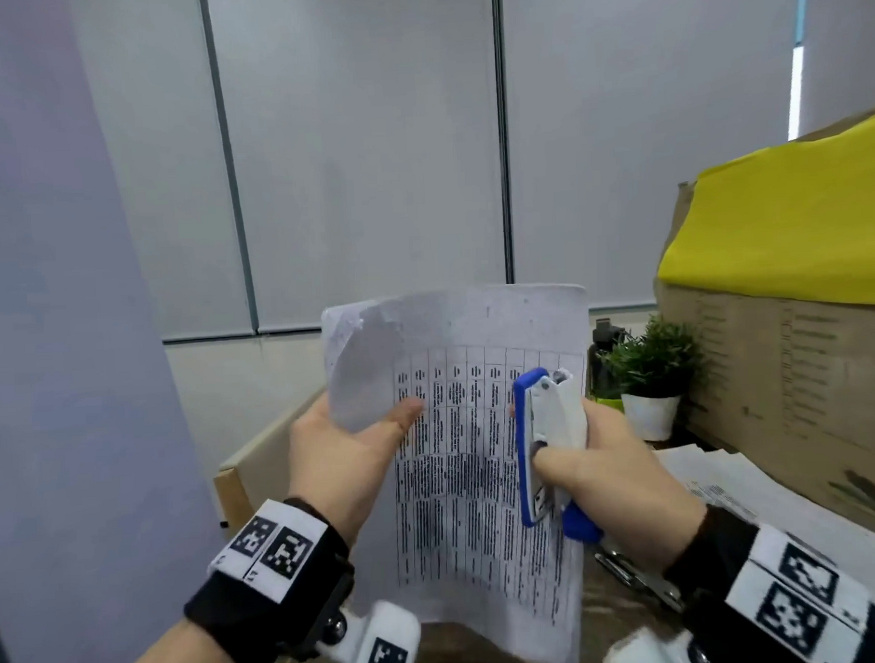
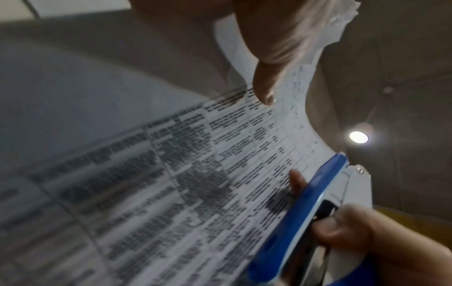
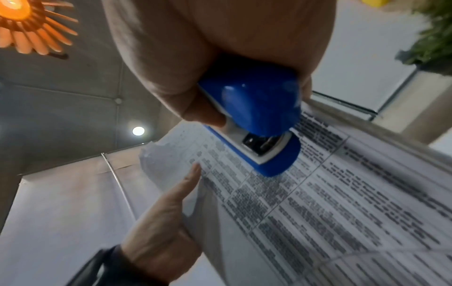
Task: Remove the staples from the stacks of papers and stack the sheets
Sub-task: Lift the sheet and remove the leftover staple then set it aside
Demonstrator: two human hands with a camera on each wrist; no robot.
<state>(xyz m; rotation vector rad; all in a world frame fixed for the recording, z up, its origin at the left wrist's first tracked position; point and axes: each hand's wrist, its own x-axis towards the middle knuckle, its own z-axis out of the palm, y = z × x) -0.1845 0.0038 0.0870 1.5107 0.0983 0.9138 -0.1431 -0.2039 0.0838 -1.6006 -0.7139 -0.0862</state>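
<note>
1. Left hand (image 1: pixel 348 448): raised in front of the chest, thumb (image 1: pixel 396 415) pressed on the printed face of the sheets (image 1: pixel 482 479), remaining fingers hidden behind them; the hand pinches the sheets near their upper left corner, which is curled forward and ragged.
2. Sheets: held upright in the air between both hands, printed with a table; lower edge hangs above the desk (image 1: pixel 612 599).
3. Right hand (image 1: pixel 602 469): fingers curled round a blue and white stapler (image 1: pixel 548 441), thumb on its side, one fingertip resting on the sheets.
4. Stapler: held upright against the right part of the sheets, blue base towards the paper.
5. Background: potted plant (image 1: pixel 650 372), cardboard box (image 1: pixel 788 381) under yellow cloth (image 1: pixel 797 225), further papers (image 1: pixel 722 474) on the desk.
</note>
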